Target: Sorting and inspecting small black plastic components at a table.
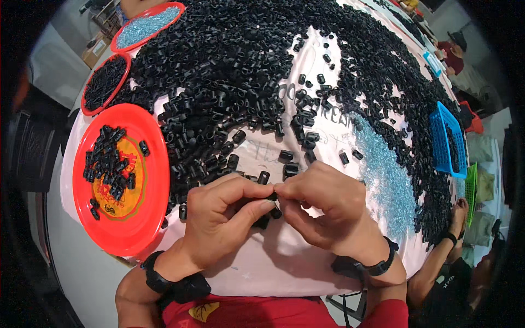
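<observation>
Pinching a black piece [272,197] between them, left hand [221,212] and right hand [329,201] meet.

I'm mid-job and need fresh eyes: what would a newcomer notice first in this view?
Probably the mass of black pieces spread over most of the pale table cover. Next, the big red plate at the left with more black pieces on it, and the glittering pale-blue bits heaped right of centre. In the middle, the left hand and right hand nearly meet at the fingertips.
</observation>
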### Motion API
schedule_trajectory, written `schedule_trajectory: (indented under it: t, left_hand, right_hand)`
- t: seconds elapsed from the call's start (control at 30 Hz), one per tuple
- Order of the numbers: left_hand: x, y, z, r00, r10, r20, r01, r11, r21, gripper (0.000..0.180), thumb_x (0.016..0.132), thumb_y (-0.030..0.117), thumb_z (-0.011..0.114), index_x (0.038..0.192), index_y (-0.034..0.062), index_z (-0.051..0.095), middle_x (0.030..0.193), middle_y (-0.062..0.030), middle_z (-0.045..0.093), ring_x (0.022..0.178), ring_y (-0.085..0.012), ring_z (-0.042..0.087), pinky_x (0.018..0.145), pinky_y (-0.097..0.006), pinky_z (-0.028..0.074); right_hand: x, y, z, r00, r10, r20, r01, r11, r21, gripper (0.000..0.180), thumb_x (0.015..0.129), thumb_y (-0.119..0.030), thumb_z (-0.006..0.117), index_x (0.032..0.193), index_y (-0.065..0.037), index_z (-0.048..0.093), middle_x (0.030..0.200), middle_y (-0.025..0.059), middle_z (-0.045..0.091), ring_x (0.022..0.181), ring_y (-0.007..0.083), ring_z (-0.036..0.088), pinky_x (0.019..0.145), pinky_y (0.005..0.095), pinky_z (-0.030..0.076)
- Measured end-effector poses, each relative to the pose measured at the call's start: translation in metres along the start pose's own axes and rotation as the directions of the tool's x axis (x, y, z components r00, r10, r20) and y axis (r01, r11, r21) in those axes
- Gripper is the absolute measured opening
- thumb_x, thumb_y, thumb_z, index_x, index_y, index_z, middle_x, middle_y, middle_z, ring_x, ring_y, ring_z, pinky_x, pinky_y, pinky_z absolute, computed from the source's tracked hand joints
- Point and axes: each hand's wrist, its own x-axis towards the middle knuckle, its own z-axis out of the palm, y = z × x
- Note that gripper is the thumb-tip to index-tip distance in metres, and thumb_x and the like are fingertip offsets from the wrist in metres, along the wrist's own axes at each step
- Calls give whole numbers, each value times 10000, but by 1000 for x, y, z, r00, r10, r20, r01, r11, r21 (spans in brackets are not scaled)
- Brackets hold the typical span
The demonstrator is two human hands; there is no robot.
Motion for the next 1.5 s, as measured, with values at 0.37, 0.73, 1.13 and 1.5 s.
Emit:
schedule_trajectory:
  t: [0.37, 0.73, 1.13, 1.5]
  left_hand:
    - [1, 9, -1, 975, -216, 44, 220, 952, -214, 135, 928, -12, 718, 1059, -28, 745, 913, -49, 726, 828, -82, 672, 726, -229, 539]
    - [-2, 4, 5, 999, -5, -41, 8, 997, 72, 116, 858, -30, 754, 973, -38, 750, 873, -109, 722, 770, -135, 687, 684, -255, 531]
    - [3, 4, 7, 945, -326, -12, 302, 886, -352, 166, 955, 36, 705, 1110, -23, 699, 962, -45, 730, 797, -82, 677, 684, -224, 553]
    - [11, -3, -9, 915, -325, 241, 398, 827, -397, 212, 1021, 116, 647, 1167, -35, 672, 1045, -77, 728, 896, -108, 700, 778, -233, 577]
  right_hand:
    - [2, -2, -6, 981, 188, 42, -192, 977, 96, 157, 839, -30, 736, 992, 2, 719, 782, 158, 693, 704, 336, 666, 628, 407, 524]
    - [-3, 3, 6, 999, 6, -39, -8, 999, -39, 157, 793, -21, 747, 943, -21, 700, 747, 139, 619, 686, 351, 618, 600, 434, 504]
    - [0, 4, 9, 996, -70, -50, 65, 993, -102, 343, 748, 49, 759, 1083, -1, 704, 882, 130, 698, 752, 312, 659, 666, 377, 520]
    - [0, 3, 13, 977, -191, -94, 160, 949, -271, 514, 673, -56, 856, 1168, -56, 716, 919, 91, 695, 749, 275, 624, 647, 369, 515]
